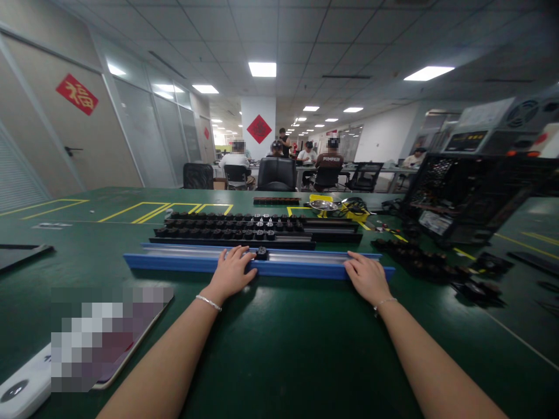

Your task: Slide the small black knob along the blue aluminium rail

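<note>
A long blue rail (183, 262) with a silver channel lies across the green table in front of me. A small black part (262, 253) sits in the channel near the middle. My left hand (231, 272) rests on the rail just left of that part, fingers lying flat and apart. My right hand (365, 276) lies flat on the rail's right end, holding nothing. Behind the rail, black rails (236, 230) carry several small black parts in rows.
A tablet (109, 343) lies at the near left. An open computer case (471, 195) stands at the right, with loose black parts (419, 262) before it. A metal bowl (323, 205) sits further back. Several people sit at desks far behind, beyond black chairs (276, 173).
</note>
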Motion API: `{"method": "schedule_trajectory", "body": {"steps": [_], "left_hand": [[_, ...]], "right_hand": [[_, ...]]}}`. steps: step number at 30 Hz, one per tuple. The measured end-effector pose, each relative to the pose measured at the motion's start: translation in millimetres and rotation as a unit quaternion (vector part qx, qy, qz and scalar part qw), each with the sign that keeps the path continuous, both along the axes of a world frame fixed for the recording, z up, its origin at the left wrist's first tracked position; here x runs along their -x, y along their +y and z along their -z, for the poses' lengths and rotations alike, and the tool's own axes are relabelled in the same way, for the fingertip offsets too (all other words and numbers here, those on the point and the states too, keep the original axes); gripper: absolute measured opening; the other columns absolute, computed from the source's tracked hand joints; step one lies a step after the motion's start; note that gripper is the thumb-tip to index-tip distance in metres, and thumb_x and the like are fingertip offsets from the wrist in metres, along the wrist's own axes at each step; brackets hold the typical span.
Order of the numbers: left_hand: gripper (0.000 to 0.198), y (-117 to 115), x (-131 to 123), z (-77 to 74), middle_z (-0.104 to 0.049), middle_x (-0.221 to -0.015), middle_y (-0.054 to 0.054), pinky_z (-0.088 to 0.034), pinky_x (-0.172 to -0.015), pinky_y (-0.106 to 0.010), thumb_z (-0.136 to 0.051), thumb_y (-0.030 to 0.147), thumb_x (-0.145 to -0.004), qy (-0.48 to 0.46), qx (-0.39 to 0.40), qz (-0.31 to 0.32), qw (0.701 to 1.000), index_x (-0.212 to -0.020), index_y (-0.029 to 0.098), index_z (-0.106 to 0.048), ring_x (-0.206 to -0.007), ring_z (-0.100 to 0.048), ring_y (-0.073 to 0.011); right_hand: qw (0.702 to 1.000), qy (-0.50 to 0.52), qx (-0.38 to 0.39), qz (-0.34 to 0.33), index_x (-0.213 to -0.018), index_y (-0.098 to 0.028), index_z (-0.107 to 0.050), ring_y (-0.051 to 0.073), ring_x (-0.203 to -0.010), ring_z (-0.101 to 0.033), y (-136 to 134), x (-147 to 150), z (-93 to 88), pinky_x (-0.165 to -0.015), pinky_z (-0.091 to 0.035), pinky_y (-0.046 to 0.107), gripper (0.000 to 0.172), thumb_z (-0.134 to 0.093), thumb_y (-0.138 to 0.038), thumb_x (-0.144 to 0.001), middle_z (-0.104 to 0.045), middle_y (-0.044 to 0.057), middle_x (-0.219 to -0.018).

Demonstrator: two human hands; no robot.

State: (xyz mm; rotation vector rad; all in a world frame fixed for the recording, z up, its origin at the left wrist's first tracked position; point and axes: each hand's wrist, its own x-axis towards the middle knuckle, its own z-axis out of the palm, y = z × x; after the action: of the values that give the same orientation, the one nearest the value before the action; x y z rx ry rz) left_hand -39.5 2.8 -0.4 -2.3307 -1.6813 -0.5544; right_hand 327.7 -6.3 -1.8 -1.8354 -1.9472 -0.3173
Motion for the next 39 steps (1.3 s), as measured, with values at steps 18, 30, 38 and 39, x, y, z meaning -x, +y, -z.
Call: {"method": "schedule_trajectory", "body": {"steps": [18, 30, 38, 39], "left_hand": [[0.043, -1.4, -4.0, -0.6, -0.045, -0.135, -0.005, -0.021, -0.105, -0.052, -0.047, 0.044, -0.079, 0.010, 0.001, 0.004, 1.000, -0.120, 0.031, -0.051, -0.127, -0.034, -0.0265], [0.048, -3.2, -9.6, -1.3, -0.044, -0.135, -0.005, -0.017, -0.106, -0.054, -0.049, 0.045, -0.078, 0.013, 0.010, 0.009, 1.000, -0.124, 0.034, -0.048, -0.129, -0.030, -0.0276], [0.051, -3.5, -11.8, -1.7, -0.042, -0.136, -0.006, -0.016, -0.105, -0.055, -0.050, 0.046, -0.077, 0.022, 0.016, 0.008, 1.000, -0.126, 0.035, -0.046, -0.130, -0.028, -0.0291], [0.051, -3.5, -12.0, -1.6, -0.042, -0.136, -0.006, -0.017, -0.105, -0.055, -0.051, 0.046, -0.076, 0.023, 0.015, 0.008, 1.000, -0.126, 0.035, -0.046, -0.130, -0.028, -0.0293]], "right_hand": [[1.000, -0.002, -0.007, -0.003, -0.084, -0.024, -0.068, 0.022, -0.105, -0.052, 0.2, -0.5, 0.6, -0.093, -0.033, 0.042, 0.039, -0.032, -0.038, -0.088, -0.057, 0.003, -0.123], [1.000, 0.002, 0.008, -0.001, -0.085, -0.024, -0.068, 0.022, -0.106, -0.051, -0.2, -0.2, -1.3, -0.093, -0.032, 0.041, 0.041, -0.030, -0.039, -0.088, -0.056, 0.003, -0.124], [1.000, 0.002, 0.008, 0.002, -0.085, -0.024, -0.068, 0.021, -0.108, -0.051, -1.7, 1.4, -2.5, -0.094, -0.032, 0.041, 0.041, -0.029, -0.038, -0.088, -0.056, 0.003, -0.124], [1.000, 0.002, 0.008, 0.003, -0.084, -0.024, -0.068, 0.021, -0.108, -0.051, -1.8, 1.7, -2.6, -0.094, -0.032, 0.041, 0.041, -0.030, -0.038, -0.088, -0.056, 0.003, -0.124]]}}
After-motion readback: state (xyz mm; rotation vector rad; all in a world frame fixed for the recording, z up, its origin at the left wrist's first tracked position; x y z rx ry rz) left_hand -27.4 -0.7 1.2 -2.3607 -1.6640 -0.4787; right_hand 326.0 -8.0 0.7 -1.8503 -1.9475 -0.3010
